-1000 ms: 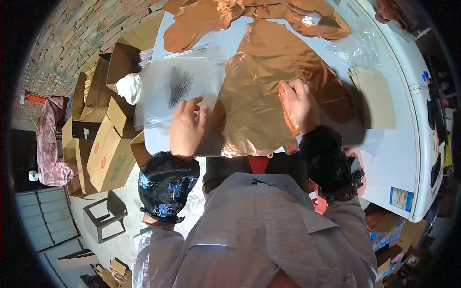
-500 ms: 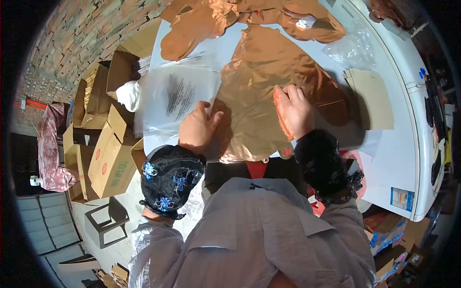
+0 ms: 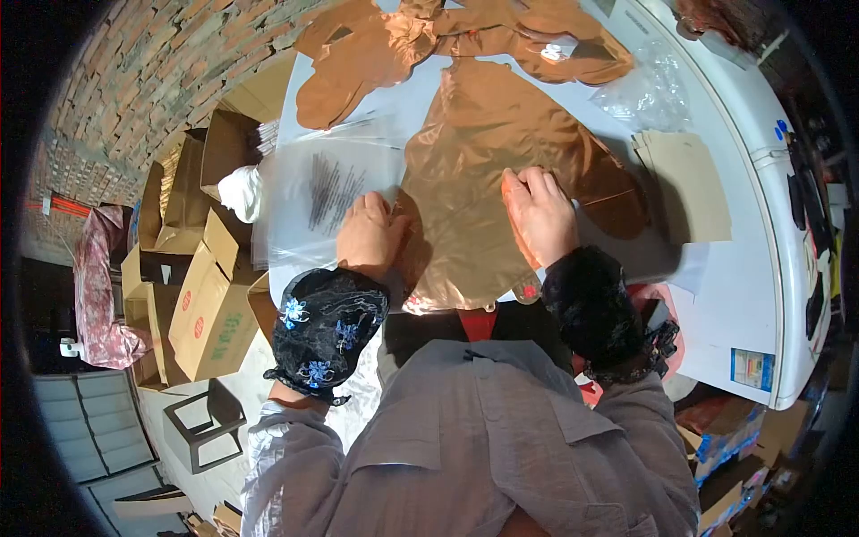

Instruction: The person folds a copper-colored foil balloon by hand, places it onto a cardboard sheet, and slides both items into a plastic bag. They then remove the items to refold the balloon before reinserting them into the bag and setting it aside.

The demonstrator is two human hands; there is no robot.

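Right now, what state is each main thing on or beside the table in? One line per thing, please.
Copper foil: spread out, wrinkled
Left hand: fingers curled, at the foil's left edge
Right hand: fingers bent, over the foil
Printed plastic: lying flat
Clear plastic: crumpled
Brown card: stacked flat
Red-marked box: flap open

No legible words
Unreadable print: plastic bags [image 3: 333, 194] at ten o'clock, cardboard box [image 3: 208, 306] at nine, sticker [image 3: 752, 368] between three and four.

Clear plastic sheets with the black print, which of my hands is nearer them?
Left. Your left hand is at the right edge of the clear plastic sheets; your right hand is farther right, over the copper-coloured foil.
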